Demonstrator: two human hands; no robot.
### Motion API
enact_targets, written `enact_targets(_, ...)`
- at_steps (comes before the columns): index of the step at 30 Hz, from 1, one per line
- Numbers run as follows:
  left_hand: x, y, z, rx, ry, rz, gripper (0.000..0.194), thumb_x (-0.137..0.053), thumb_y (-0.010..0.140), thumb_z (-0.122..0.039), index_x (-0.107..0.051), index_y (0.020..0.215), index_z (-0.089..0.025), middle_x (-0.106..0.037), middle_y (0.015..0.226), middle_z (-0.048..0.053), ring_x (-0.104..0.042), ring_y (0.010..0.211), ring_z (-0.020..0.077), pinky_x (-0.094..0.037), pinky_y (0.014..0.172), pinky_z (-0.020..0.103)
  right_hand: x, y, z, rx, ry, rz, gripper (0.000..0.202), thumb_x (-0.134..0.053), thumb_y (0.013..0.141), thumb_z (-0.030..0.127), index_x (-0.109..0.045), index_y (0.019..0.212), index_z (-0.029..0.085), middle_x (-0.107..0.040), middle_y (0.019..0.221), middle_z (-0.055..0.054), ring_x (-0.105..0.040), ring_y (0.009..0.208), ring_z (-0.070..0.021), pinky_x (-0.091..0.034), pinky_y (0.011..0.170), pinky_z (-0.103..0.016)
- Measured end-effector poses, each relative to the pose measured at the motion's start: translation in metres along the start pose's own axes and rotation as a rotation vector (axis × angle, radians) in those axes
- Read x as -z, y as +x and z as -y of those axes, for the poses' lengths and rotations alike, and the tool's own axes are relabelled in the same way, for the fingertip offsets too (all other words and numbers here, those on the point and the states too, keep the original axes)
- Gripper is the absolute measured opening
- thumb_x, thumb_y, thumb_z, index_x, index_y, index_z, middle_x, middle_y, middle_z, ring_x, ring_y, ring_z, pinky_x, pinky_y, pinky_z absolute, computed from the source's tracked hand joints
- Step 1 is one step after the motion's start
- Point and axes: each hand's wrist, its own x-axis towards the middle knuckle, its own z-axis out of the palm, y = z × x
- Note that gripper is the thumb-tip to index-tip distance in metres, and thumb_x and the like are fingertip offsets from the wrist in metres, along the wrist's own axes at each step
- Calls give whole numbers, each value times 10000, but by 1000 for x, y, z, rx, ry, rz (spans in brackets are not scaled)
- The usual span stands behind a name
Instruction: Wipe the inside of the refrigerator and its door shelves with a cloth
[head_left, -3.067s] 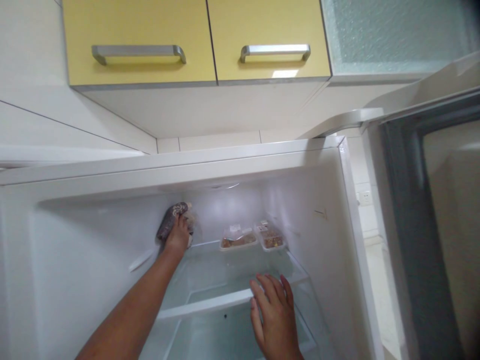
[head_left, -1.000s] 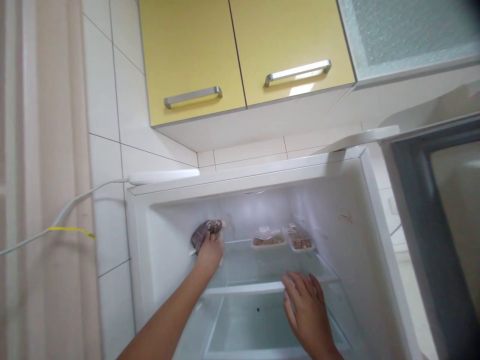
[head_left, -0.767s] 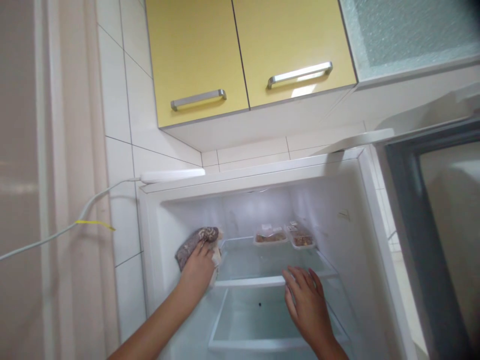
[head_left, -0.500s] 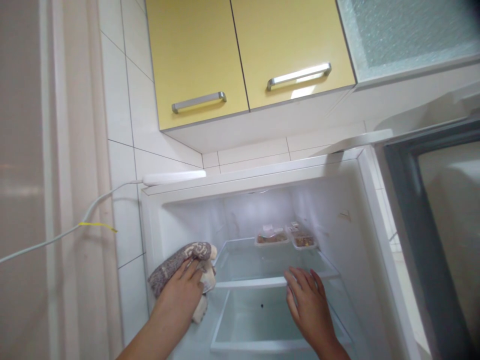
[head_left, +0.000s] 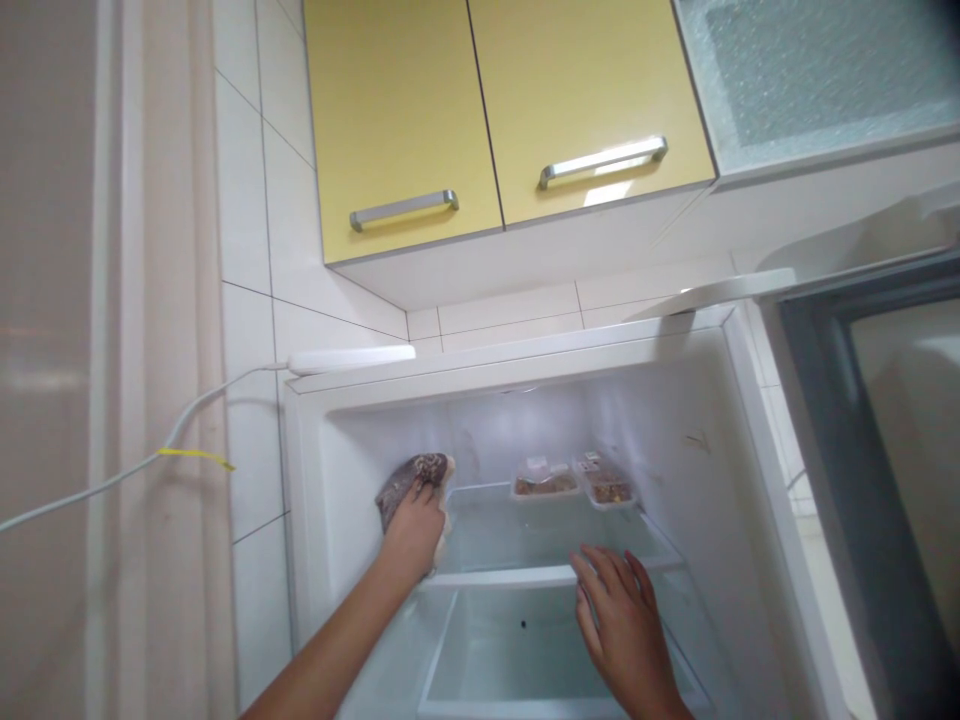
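Observation:
My left hand reaches into the open fridge, its fingers closed on a brown-and-cream patterned cloth. The cloth lies against the fridge's left inner wall, above the upper shelf. My right hand is by the front edge of the upper glass shelf, palm down with fingers outstretched and nothing in them. Two clear plastic food packs, the left one and the right one, sit at the back of that shelf.
A lower glass shelf carries a small dark speck. Yellow cabinets with metal handles hang above the fridge. The fridge door stands open at the right. A white cable runs along the left to the fridge top.
My left hand has pushed the cloth deeper into the fridge, up and right along the left wall. My right hand stays at the shelf edge.

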Motion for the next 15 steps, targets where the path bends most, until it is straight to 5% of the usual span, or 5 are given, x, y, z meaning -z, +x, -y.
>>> enact_targets(7, -27, 48, -8, 62, 0, -18, 337, -490, 883, -134, -766, 1056, -45, -714, 1189, 255, -602, 1187, 331, -337, 1128, 500, 0, -1, 0, -10, -17, 22, 368, -520, 911, 136, -628, 1227, 290, -709, 1187, -12, -618, 1144, -209, -326, 1131, -458)
enact_targets(15, -67, 103, -2, 37, -28, -45, 297, -516, 887, -149, -783, 1001, -82, -704, 1247, 222, -546, 1299, 307, -281, 1177, 467, -5, -3, -6, 44, -74, 15, 415, -533, 879, 122, -599, 1258, 277, -706, 1206, -27, -604, 1163, -223, -293, 1147, -456)
